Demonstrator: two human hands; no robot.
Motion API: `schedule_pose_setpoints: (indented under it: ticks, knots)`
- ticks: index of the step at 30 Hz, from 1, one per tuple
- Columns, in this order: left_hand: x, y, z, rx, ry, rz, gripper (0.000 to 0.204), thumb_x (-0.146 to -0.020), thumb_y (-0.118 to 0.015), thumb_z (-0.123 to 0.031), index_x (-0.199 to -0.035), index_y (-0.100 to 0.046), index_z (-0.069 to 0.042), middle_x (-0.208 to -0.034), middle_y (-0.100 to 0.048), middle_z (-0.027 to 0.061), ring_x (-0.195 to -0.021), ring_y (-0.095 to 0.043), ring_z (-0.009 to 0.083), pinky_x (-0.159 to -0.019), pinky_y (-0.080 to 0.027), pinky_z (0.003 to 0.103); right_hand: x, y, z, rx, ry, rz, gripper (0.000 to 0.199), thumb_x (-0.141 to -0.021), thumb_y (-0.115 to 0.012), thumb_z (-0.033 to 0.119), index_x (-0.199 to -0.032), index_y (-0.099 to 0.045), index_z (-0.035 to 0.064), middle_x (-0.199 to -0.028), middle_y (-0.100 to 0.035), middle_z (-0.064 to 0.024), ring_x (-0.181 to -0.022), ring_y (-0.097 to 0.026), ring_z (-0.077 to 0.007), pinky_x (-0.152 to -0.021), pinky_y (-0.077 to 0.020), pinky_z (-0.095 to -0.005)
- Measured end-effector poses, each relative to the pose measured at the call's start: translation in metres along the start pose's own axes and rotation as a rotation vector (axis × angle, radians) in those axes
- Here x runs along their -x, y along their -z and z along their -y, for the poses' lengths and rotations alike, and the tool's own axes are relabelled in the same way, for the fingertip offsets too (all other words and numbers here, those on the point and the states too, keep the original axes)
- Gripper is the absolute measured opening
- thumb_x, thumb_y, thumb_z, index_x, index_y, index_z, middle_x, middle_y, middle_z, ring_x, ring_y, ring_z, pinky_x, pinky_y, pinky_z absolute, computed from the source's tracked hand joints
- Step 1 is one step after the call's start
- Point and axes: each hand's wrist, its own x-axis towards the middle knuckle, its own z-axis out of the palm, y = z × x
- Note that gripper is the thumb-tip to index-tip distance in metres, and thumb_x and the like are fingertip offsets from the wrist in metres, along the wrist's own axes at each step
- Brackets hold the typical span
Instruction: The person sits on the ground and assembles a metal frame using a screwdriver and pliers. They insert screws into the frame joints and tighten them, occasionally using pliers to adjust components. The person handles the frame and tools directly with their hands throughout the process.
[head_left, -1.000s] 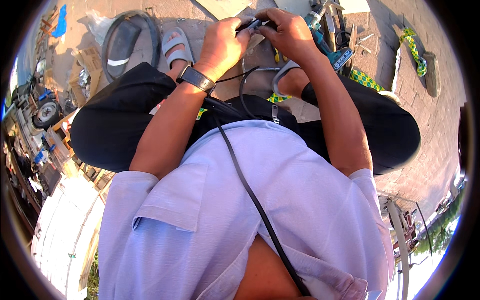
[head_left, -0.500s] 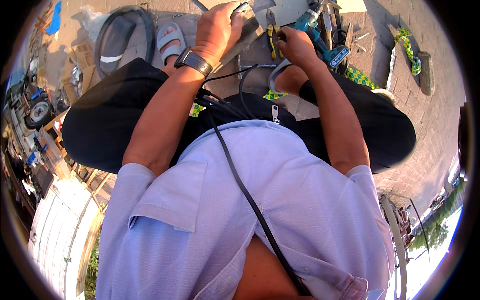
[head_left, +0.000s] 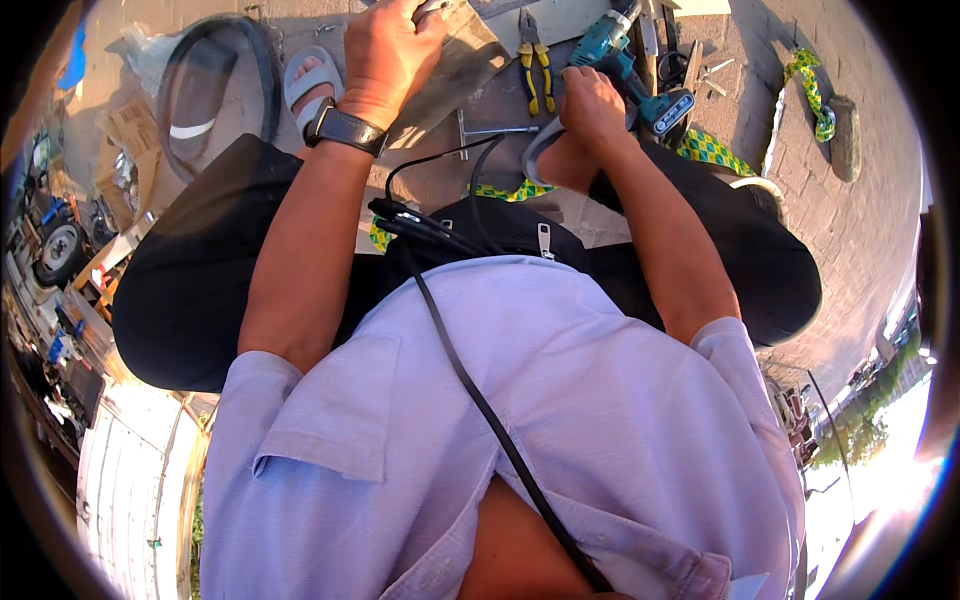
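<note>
My left hand (head_left: 392,55), a black watch on its wrist, is closed at the upper edge of the view. A bit of grey metal shows by its fingers, too cut off to name. Under and beside that hand lies a flat, worn board (head_left: 455,60). My right hand (head_left: 592,108) is curled closed by my right foot; whatever its fingers hold, if anything, is hidden. Just left of it lie pliers (head_left: 536,65) with yellow and black handles. A teal cordless drill (head_left: 610,52) lies on its far right side.
A T-shaped metal tool (head_left: 490,131) lies between my feet. Green-yellow patterned cloth (head_left: 715,152) lies right of my foot, and a stone block (head_left: 846,140) farther right. A black rubber loop (head_left: 272,80) and a cardboard box (head_left: 128,150) are at left. A black cable (head_left: 455,350) crosses my shirt.
The whole view has shifted a little. My left hand has moved left and slightly away from me. My right hand now sits clear of the pliers' handles, which it partly overlapped.
</note>
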Motion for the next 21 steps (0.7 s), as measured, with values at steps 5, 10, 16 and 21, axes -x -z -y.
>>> schedule_pose_setpoints:
  ticks: [5,10,16,21]
  knots:
    - [-0.009,0.014,-0.015,0.118,0.025,0.023,0.024,-0.088,-0.067,-0.009,-0.11,-0.073,0.0,-0.098,-0.073,0.0227,-0.093,-0.072,0.0393,-0.077,-0.057,0.042,0.018,-0.006,0.035,-0.012,0.138,0.345,0.026,-0.081,-0.071,0.01,-0.105,-0.063,0.0031,-0.108,-0.066,-0.0194,-0.11,-0.063,-0.0422,-0.09,-0.0536,-0.0501]
    - [-0.006,0.005,-0.003,0.092,0.114,0.076,0.028,-0.089,-0.07,-0.02,-0.113,-0.074,-0.006,-0.095,-0.075,0.0184,-0.086,-0.075,0.0306,-0.078,-0.057,0.035,-0.001,-0.042,0.018,-0.049,-0.04,0.249,0.025,-0.081,-0.07,0.013,-0.103,-0.065,0.0027,-0.108,-0.068,-0.0213,-0.103,-0.067,-0.0426,-0.088,-0.056,-0.0499]
    - [-0.001,0.003,-0.003,0.071,0.007,-0.024,0.024,-0.087,-0.069,-0.014,-0.108,-0.074,-0.004,-0.092,-0.073,0.0202,-0.085,-0.071,0.039,-0.075,-0.056,0.041,-0.032,-0.009,-0.006,-0.109,-0.205,0.022,0.028,-0.084,-0.07,0.018,-0.108,-0.067,0.0049,-0.111,-0.069,-0.0191,-0.106,-0.068,-0.0394,-0.088,-0.0551,-0.0495]
    - [0.003,0.003,-0.009,0.041,-0.018,-0.029,0.024,-0.087,-0.069,-0.012,-0.109,-0.074,-0.003,-0.096,-0.074,0.0201,-0.088,-0.072,0.0389,-0.078,-0.057,0.042,-0.049,0.019,-0.03,-0.124,-0.323,-0.084,0.027,-0.088,-0.069,0.022,-0.11,-0.068,0.0067,-0.114,-0.069,-0.0177,-0.107,-0.067,-0.0381,-0.092,-0.0533,-0.0488]
